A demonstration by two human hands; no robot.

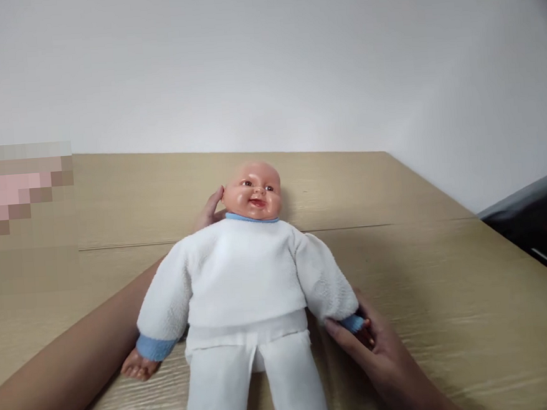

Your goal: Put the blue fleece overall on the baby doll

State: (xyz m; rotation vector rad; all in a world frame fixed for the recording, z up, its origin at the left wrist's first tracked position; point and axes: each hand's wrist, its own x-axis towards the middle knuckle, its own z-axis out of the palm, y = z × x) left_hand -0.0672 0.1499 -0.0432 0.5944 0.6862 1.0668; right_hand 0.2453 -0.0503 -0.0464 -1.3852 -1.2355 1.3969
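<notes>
A baby doll [246, 282] in a white top and white trousers with light blue cuffs and collar lies on its back on the wooden table [446, 268], head away from me. My left hand [209, 211] reaches under the doll's shoulders; only its fingertips show beside the doll's head, so most of the hand is hidden. My right hand [377, 341] is closed around the doll's arm at the blue cuff, covering the doll's hand. The doll's other bare hand [137, 366] rests against my left forearm.
The light wooden table runs to a white wall behind. A dark object [537, 224] sits beyond the table's right edge. A blurred, pixelated patch [19, 191] covers the far left.
</notes>
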